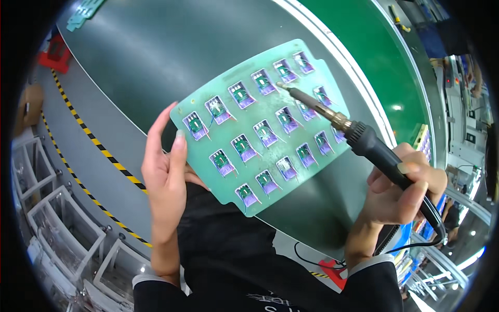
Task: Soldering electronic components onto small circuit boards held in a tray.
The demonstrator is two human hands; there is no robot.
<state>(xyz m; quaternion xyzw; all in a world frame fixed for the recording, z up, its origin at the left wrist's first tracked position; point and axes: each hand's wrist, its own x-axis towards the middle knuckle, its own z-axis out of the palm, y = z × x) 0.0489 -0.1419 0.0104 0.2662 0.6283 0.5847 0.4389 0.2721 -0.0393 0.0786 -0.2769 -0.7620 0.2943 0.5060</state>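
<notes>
My left hand [169,161] grips the left edge of a pale green fixture board [205,166], thumb on top and fingers at the rim and beneath. Rows of purple slots in the board hold small green circuit boards [243,95] with thin wires sticking out. In my right hand [408,184] is a soldering iron [371,143] with a black handle, held like a pen. Its metal tip points to the upper left, over the top row of slots; whether it touches anything I cannot tell. The iron's shaft hides parts of the slots on the right.
A dark green work table [156,52] lies under the board, beside a bright green conveyor belt [358,47]. Another fixture piece [83,13] rests at the far left. Clear-sided bins [65,229] stand beyond yellow-black floor tape [99,145]. The iron's cord [416,244] trails at lower right.
</notes>
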